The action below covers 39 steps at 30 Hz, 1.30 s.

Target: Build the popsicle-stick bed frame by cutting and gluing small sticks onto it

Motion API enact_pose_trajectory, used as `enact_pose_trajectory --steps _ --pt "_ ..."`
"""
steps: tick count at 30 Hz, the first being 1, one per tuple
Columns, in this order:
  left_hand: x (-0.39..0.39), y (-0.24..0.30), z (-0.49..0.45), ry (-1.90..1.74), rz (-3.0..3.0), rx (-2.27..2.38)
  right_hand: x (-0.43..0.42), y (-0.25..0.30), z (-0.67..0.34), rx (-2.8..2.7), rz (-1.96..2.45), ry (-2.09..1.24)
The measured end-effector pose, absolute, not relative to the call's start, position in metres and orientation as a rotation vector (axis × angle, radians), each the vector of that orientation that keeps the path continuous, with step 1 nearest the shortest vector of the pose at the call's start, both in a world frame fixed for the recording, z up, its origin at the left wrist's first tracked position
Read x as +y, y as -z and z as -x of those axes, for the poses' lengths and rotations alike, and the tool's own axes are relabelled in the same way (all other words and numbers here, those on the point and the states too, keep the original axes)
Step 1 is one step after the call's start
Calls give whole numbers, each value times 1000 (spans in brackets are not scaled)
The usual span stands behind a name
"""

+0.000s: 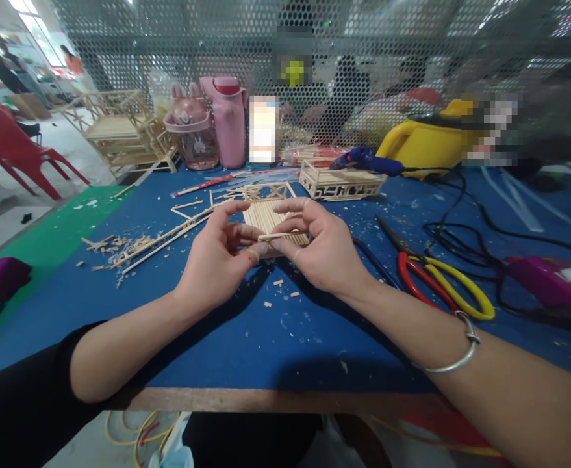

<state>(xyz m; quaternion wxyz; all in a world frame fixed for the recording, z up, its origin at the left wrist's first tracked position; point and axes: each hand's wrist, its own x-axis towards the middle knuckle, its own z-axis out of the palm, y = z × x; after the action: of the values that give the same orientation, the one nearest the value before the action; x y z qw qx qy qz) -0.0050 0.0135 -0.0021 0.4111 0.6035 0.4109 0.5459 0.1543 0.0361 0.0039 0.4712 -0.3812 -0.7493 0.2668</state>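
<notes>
Count: 1 short stick (269, 237), held nearly level over the near part of 1 slatted stick panel (264, 214); 3 small offcuts (279, 283) on the blue worktop (217, 354) just before the hands; 1 red-and-yellow-handled cutter (432, 281), right; 1 blue glue gun (363, 158) by 1 small stick model (336, 179); 2 pink drinking vessels (230, 127) at the back. Pose: forearms angle inward, palms facing, fingers curled. Right hand (323, 244): grip clamped on the stick. Left hand (217, 253): fingertips by the stick's left end; whether this grip pinches, cannot tell
</notes>
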Motion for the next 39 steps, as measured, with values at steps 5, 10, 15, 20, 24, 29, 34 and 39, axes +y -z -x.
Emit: enact_pose_trajectory --steps 5,10,15,20,24,29,34,39 --pt "12 1 4 -1392 -1516 1042 36 -3 -154 -1825 916 -717" --pt "12 3 3 -1405 -1517 1037 35 -5 -154 -1819 924 -719" --pt "11 4 2 -1416 -1510 1052 34 -6 -154 -1855 903 -716" --pt "12 6 2 -1433 -1532 1052 34 -6 -154 -1864 915 -685" --pt "13 9 3 -1441 -1529 1033 34 -5 -154 -1847 922 -688" --pt "12 8 5 -1428 -1546 1035 34 -5 -154 -1839 935 -688" --pt "10 6 5 -1426 -1576 1040 33 -6 -153 -1841 949 -659" --pt "12 8 3 -1451 -1643 1100 32 -6 -152 -1843 960 -631"
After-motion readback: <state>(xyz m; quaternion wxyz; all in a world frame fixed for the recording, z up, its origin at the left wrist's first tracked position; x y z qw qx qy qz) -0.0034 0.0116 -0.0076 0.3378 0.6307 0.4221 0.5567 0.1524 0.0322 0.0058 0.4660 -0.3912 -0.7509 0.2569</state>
